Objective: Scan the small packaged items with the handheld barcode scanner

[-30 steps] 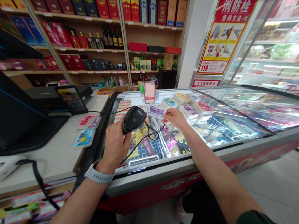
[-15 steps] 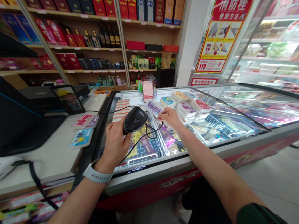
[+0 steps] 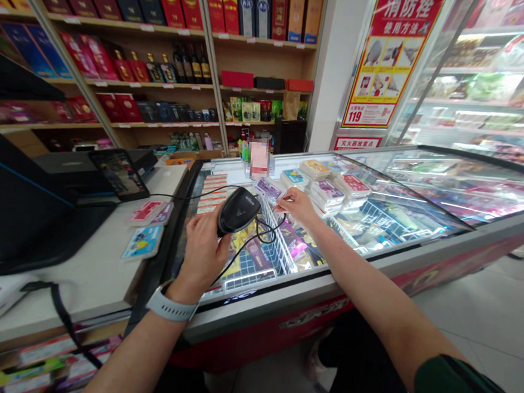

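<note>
My left hand (image 3: 205, 247) is wrapped round the handle of a black barcode scanner (image 3: 239, 210), whose head points forward over the freezer. A black cable (image 3: 246, 245) loops near it. My right hand (image 3: 301, 205) pinches the near edge of a flat purple-and-white packet (image 3: 269, 188) just ahead of the scanner. Right of that hand, stacks of similar packets rest on the freezer's glass lid: purple ones (image 3: 327, 192), red ones (image 3: 353, 185), blue ones (image 3: 294, 178) and yellow ones (image 3: 315, 168).
A chest freezer (image 3: 281, 305) with a glass top runs to the right. At left, the counter (image 3: 83, 250) bears a blue packet (image 3: 143, 242), a red packet (image 3: 145, 210), a phone-like screen (image 3: 119, 173) and a dark monitor (image 3: 14, 203). Shelves of boxes (image 3: 175, 29) stand behind.
The scanner in my left hand has shifted very slightly to the right. The picture on the phone-like screen has changed. My right hand stays at the purple-and-white packet.
</note>
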